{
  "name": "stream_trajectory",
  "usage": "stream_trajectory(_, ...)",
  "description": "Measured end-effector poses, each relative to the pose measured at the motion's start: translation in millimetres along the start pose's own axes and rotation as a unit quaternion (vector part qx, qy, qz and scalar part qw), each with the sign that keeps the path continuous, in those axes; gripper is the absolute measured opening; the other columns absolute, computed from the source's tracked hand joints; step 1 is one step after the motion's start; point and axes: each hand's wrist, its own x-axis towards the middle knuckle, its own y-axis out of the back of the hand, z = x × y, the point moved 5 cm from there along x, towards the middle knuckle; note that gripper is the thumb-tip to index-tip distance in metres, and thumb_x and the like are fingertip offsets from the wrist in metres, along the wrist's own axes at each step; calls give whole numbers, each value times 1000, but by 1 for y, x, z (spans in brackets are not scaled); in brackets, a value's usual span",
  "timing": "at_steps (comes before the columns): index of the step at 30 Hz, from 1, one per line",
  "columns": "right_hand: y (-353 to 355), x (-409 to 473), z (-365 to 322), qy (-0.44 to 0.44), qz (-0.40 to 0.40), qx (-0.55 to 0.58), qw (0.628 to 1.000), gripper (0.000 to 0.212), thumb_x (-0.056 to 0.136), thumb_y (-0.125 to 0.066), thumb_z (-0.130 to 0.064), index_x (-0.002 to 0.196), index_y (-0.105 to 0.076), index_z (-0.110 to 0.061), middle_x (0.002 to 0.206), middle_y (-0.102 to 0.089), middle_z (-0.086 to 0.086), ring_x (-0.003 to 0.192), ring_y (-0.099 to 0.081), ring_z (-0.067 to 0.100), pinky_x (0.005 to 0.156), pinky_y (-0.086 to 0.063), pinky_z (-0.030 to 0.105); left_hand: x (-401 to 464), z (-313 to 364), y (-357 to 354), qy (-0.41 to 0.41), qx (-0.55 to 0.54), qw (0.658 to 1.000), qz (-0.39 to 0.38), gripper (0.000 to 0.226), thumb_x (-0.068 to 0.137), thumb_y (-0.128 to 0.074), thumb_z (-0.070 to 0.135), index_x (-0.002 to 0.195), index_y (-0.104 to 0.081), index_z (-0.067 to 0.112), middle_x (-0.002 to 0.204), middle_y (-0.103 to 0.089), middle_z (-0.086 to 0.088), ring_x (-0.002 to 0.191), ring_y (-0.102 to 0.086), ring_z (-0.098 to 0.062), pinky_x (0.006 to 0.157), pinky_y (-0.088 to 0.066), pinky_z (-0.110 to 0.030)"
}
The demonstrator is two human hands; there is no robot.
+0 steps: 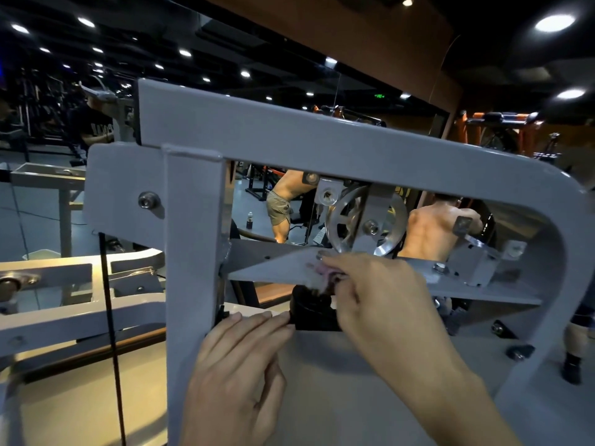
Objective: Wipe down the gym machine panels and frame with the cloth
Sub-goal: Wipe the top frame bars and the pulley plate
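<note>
- Pinching pink cloth (322,272) with right hand (380,294) against grey crossbar (273,268) beneath pulley (363,220).
- Left hand (238,358) released, flat on frame upright (193,252).
- Risk: cloth snagging in pulley.

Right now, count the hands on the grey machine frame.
2: the left hand rests on the grey steel upright; the right hand presses a pink cloth on the crossplate.

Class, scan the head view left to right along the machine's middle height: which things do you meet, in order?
Black cable → bolt head → grey upright post → bottle on the floor → pink cloth → silver pulley wheel → curved frame end.
</note>
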Motion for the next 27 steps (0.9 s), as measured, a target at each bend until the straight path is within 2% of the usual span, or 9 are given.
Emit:
stream_trajectory(2, 4, -7, 5, 1, 20, 18, 1000, 41, 85, -56, -1, 106, -78, -28, 101, -77, -11, 84, -70, 12, 73, -56, 28, 0, 1, -1, 3, -2, 1000, 7, 40, 87, -52, 16, 117, -77, 23, 133, -66, 17, 128, -56, -2, 119, -30, -27)
stream_trajectory(8, -18, 17, -30, 59, -62, 48, 995, 41, 83, -46, -4, 107, -75, -20, 104, -75, -2, 98, -70, 20, 85, -58, 41, 1, 1, -1, 14, 6, 1000, -21, 43, 82, -51, 20, 116, -78, 23, 132, -66, 18, 129, -53, 0, 121, -26, -25)
stream_trajectory(13, 5, 2, -12, 16, -85, -14, 996, 40, 90, -48, -8, 112, -74, -30, 109, -75, -10, 103, -69, 16, 88, -56, 37, 1, -1, -1, 5, 0, 1000, -25, 46, 83, -51, 17, 120, -76, 24, 136, -64, 18, 132, -52, 0, 120, -26, -25)
stream_trajectory(15, 9, -1, -12, 15, -71, 15, 997, 42, 90, -49, -4, 109, -75, -30, 109, -75, -16, 103, -69, 10, 87, -56, 34, 1, -2, -2, 3, -3, 1000, -23, 44, 84, -51, 17, 120, -76, 26, 136, -64, 19, 132, -52, 1, 120, -27, -25)
stream_trajectory(18, -3, 12, -24, 35, -74, 45, 996, 40, 87, -47, -7, 109, -76, -25, 106, -76, -11, 100, -70, 12, 87, -57, 36, 2, -2, -2, 4, -10, 999, -31, 48, 82, -52, 18, 124, -73, 28, 138, -61, 20, 135, -48, 3, 121, -24, -23)
stream_trajectory(22, -5, 21, -24, 32, -94, 27, 995, 45, 92, -47, -8, 119, -74, -31, 112, -76, -10, 104, -68, 13, 91, -54, 33, 2, -2, -2, 2, -12, 999, -37, 49, 81, -53, 19, 125, -70, 30, 139, -60, 21, 137, -46, 4, 121, -22, -23)
stream_trajectory(24, 6, 14, -11, 8, -112, 3, 994, 42, 95, -47, -9, 116, -73, -34, 96, -75, -10, 85, -66, 10, 78, -55, 26, 1, -3, -3, -5, -9, 1000, -28, 48, 81, -53, 18, 124, -71, 29, 139, -61, 19, 136, -48, 2, 121, -23, -24)
stream_trajectory(26, 16, 4, -1, -21, -118, 22, 993, 44, 96, -49, -9, 115, -73, -40, 66, -64, -20, 61, -56, 3, 59, -44, 11, 0, -4, -3, -12, -9, 1000, -22, 47, 81, -53, 17, 121, -75, 27, 138, -62, 17, 135, -50, 0, 121, -24, -25)
stream_trajectory(27, 19, 2, 2, -25, -104, 37, 994, 45, 95, -51, -8, 115, -75, -41, 59, -60, -24, 59, -56, 1, 57, -41, 7, 1, -5, -3, -13, -10, 1000, -19, 46, 81, -53, 17, 120, -75, 26, 137, -63, 17, 135, -50, 0, 121, -25, -25)
